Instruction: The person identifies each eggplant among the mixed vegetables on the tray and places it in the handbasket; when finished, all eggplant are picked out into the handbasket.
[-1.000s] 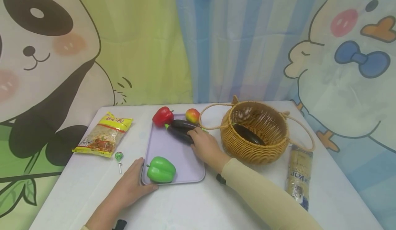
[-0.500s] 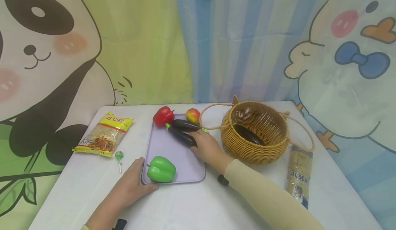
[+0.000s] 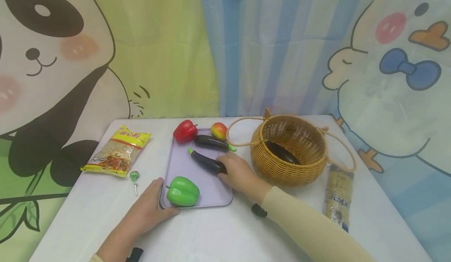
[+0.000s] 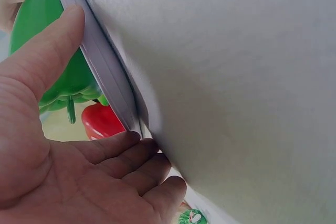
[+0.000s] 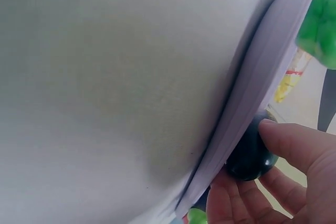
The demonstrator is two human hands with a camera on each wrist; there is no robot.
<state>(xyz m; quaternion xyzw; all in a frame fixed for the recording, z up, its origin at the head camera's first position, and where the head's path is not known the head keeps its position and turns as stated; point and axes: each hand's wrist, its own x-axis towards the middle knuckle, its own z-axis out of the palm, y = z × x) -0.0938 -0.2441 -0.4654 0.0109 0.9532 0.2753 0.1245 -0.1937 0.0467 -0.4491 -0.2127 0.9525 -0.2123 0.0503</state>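
Observation:
My right hand point(image 3: 241, 174) pinches the blunt end of a dark eggplant point(image 3: 206, 163) between thumb and fingers, as the right wrist view shows on the eggplant point(image 5: 247, 156). Its green stem points to the far left over a lilac tray point(image 3: 209, 189). A second eggplant point(image 3: 211, 142) lies behind it. At the tray's near-left corner my left hand point(image 3: 146, 209) rests against the rim, thumb on the near edge, fingers fairly straight along the left side; the left wrist view shows thumb and fingertips touching the tray point(image 4: 102, 72). Beside it sits a green bell pepper point(image 3: 183, 191).
A red bell pepper point(image 3: 184, 131) and a red-yellow fruit point(image 3: 219, 130) lie at the tray's far end. Right of the tray stands a wicker basket point(image 3: 282, 172) with another eggplant point(image 3: 282, 152) inside. Around lie a yellow food packet point(image 3: 118, 152), a lollipop point(image 3: 134, 177) and a long packet point(image 3: 339, 197).
My right hand has drawn the held eggplant toward me and slightly right, away from the second eggplant, whose green stem now shows. My left hand keeps its place at the tray corner.

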